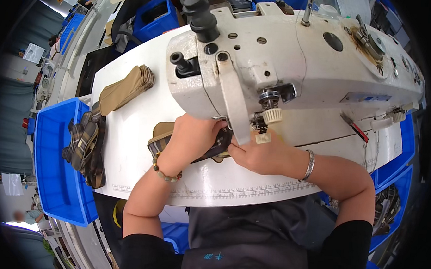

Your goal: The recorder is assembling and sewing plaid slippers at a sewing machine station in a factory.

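A white sewing machine (pixel 272 45) stands over the worktable, its presser-foot area mostly hidden behind its head and my fingers. Under it lies a plaid fabric piece (pixel 220 145) with a tan layer (pixel 163 130) showing at its left end. My left hand (pixel 194 136), wearing a beaded bracelet, lies across the piece, with thumb and fingertips closed on the fabric beside the needle area. From the other side my right hand (pixel 262 153), with a silver bangle at its wrist, pinches the fabric's right end. Knobs of the machine cover part of its fingers.
Tan fabric pieces (pixel 126 89) lie stacked on the white table (pixel 132 174) at left. Plaid pieces (pixel 85 148) hang over a blue bin (pixel 55 166) at the table's left edge. Red-handled thread snips (pixel 355 127) lie at right. More plaid fabric (pixel 388 209) fills a bin at lower right.
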Demonstrator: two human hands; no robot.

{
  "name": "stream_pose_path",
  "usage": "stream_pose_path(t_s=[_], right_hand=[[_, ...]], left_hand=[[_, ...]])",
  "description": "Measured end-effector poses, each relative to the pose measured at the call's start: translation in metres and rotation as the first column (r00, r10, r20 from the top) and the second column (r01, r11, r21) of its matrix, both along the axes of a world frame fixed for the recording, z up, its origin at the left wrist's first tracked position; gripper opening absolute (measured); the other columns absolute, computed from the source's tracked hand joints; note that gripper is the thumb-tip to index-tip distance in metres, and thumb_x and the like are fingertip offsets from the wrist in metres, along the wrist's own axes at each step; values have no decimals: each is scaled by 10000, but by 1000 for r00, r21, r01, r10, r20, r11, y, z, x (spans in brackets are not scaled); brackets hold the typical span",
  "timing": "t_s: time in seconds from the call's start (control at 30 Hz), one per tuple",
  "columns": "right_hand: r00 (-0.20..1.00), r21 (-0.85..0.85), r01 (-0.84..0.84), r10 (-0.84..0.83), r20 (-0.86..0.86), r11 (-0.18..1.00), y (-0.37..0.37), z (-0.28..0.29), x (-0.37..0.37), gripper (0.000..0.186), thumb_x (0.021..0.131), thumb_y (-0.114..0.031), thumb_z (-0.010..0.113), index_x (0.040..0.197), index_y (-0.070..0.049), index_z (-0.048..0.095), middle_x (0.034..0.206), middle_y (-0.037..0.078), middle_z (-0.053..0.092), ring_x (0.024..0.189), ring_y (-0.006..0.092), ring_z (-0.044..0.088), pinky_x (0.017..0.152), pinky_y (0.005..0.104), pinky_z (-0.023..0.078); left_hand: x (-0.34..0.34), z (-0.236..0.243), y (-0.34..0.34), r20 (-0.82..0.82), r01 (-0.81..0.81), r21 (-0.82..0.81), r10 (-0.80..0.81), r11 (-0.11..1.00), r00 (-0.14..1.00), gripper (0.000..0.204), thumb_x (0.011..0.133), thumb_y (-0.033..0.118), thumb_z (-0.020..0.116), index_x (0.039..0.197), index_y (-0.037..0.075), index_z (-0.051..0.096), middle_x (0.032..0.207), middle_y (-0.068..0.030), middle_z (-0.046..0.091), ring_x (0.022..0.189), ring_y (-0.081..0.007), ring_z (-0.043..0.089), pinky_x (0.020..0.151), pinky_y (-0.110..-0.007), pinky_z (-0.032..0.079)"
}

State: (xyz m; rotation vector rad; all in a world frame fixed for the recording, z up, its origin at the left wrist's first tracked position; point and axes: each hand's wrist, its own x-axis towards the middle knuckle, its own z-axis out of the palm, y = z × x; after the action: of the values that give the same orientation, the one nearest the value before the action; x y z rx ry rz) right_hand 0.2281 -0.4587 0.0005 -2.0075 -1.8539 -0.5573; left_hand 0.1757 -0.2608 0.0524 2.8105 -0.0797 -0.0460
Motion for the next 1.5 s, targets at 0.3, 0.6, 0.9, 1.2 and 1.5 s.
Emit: stream_pose_path(t_s=[0.3, 0.6, 0.9, 1.2, 1.5], right_hand=[[992, 161, 48, -66, 111, 986, 3, 1, -3, 218, 744, -128, 637, 930, -24, 682, 663, -3, 537, 547, 131, 564, 460, 284, 451], [993, 8, 64, -64, 104, 998, 6, 0, -16, 248, 729, -120, 646, 914, 38, 696, 658, 18, 567, 536, 111, 574, 406, 274, 441], [984, -2, 107, -106, 145, 994, 5, 5, -25, 250, 711, -86, 658, 902, 70, 696, 656, 34, 577, 509, 87, 562, 381, 255, 421], [982, 9, 100, -100, 159, 995, 3, 6, -26, 275, 721, -89, 655, 934, 78, 700, 658, 12, 550, 516, 79, 541, 395, 243, 407], [988, -4, 103, -102, 118, 995, 2, 7, -26, 271, 721, -83, 651, 931, 82, 699, 658, 13, 539, 514, 80, 541, 412, 246, 417]], left_hand=[[2, 3, 5, 53, 8, -88, -4, 996, 999, 249, 829, 181, 739, 1055, 84, 702, 871, -147, 699, 814, -368, 667, 703, -437, 534], [0, 1, -2, 89, 4, -20, -2, 1000, 996, 199, 794, 185, 765, 966, 94, 721, 839, -121, 699, 768, -328, 676, 678, -416, 537], [0, -5, 5, 182, 71, -38, -63, 997, 981, 221, 766, 216, 790, 960, 118, 748, 803, -82, 708, 739, -301, 675, 662, -387, 534], [2, -9, 7, 220, 93, -44, -81, 995, 972, 243, 761, 236, 798, 970, 123, 746, 813, -74, 709, 745, -302, 671, 659, -387, 526], [0, -10, 4, 219, 70, -29, -62, 997, 974, 254, 768, 231, 794, 982, 109, 733, 818, -94, 702, 757, -320, 665, 668, -401, 524]])
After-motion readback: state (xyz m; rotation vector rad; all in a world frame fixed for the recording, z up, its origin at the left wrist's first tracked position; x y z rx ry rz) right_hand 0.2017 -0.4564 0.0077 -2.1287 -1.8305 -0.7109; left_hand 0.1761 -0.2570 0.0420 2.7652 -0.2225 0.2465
